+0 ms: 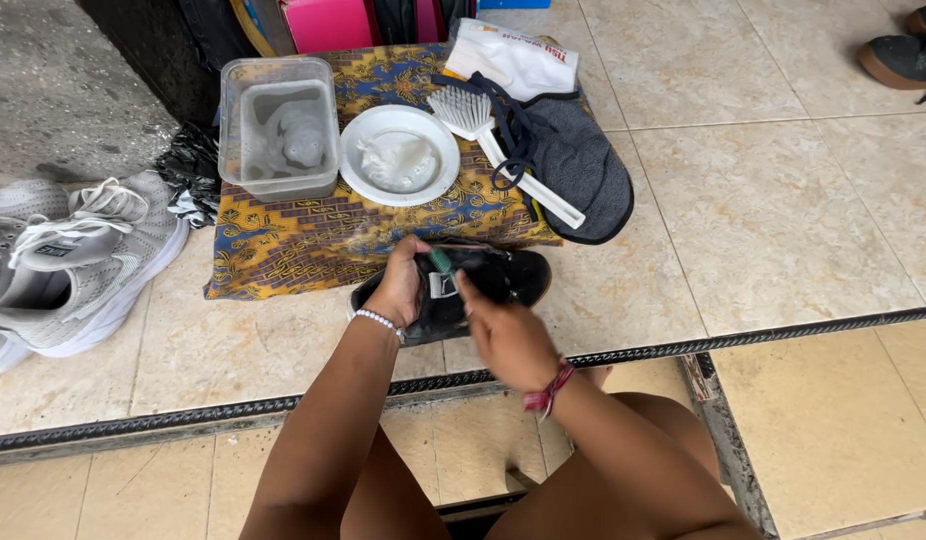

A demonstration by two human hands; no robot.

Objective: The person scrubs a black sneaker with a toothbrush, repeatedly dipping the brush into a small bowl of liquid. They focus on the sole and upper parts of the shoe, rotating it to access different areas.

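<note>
We hold a black shoe [483,285] at the near edge of the patterned cloth [283,245], which lies spread on the tiled floor [763,200]. Our left hand [398,285] is closed around the shoe's heel end, fingers curled over its upper, a white bead bracelet on that wrist. Our right hand [508,340] is closed around a small brush with a green handle [442,262], whose tip meets the shoe's side near a white patch; the hand is slightly blurred, and a red band sits on its wrist.

On the cloth, toward its far left corner, stands a clear plastic tub [279,125] of cloudy water. Just beside it, near the middle, sits a white bowl [400,155] with white foam or a cloth inside; we cannot tell which. A white scrubbing brush [498,150] lies at the far right edge, its handle crossing a dark grey shoe insert [583,170] that hangs over onto the tiles. A white packet [513,58] rests at the far right corner.

Off the cloth's left edge lie grey sneakers [73,260] with white laces. Another person's dark shoe [903,58] shows in the far right corner of the floor.
</note>
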